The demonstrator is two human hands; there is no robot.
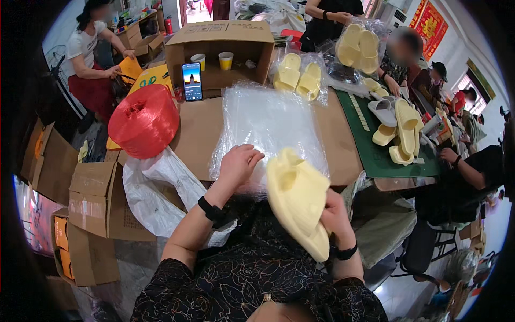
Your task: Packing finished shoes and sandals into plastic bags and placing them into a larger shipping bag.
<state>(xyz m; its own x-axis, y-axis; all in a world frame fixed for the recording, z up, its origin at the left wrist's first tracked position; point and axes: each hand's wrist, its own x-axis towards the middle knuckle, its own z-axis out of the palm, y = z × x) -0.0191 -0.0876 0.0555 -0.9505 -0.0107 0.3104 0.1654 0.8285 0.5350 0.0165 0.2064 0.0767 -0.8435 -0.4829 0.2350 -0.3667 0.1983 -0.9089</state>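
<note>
My right hand (336,216) grips pale yellow slippers (298,201) by their side, holding them tilted in front of my chest; they look like a pair pressed together, though the far one is mostly hidden. Over the near part of a stack of clear plastic bags (271,115) is my left hand (240,165), its fingers loosely bent and a little apart, with nothing visible in them. Whether it touches the top bag I cannot make out. Past the stack lies a bagged pair of yellow slippers (298,78).
A red twine roll (144,121) stands on the left above a white sack (155,185). An open cardboard box (220,33) holds paper cups, with a phone (192,81) before it. Loose slippers (406,129) lie on a green mat (370,142) at right. Other people work around.
</note>
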